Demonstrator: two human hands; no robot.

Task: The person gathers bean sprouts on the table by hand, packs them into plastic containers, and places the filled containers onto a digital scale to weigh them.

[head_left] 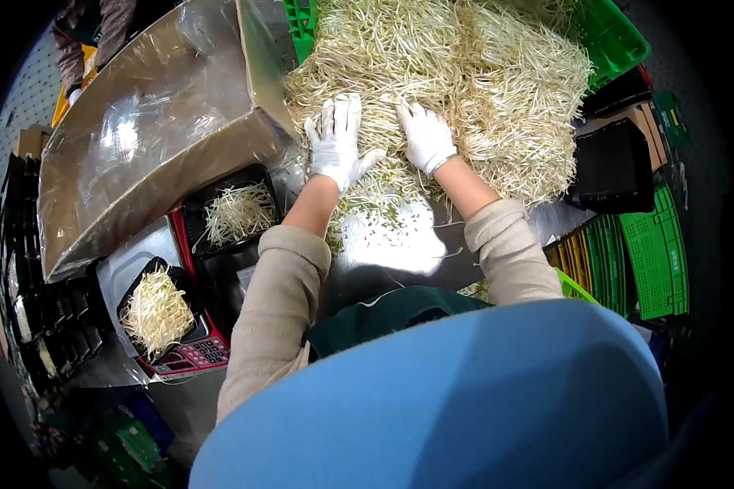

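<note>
A large heap of bean sprouts (514, 106) spreads across the work surface and out of a green crate (616, 41). My left hand (339, 143), in a white glove, lies palm down on the heap's near left part with its fingers spread. To its right, my right hand (426, 138), also gloved in white, rests on the sprouts with its fingers pointing forward and partly sunk among them; whether it grips any is hidden. Loose sprouts and small green hulls lie on the bright patch of surface (391, 244) below both hands.
At left, a black tray of sprouts (240, 213) stands near a red scale (200, 354), which bears another filled black tray (159, 314). Behind them is a plastic-lined box (151, 138). Black trays (616, 167) and green crates (652, 253) are at right. A co-worker's arm (69, 57) shows upper left.
</note>
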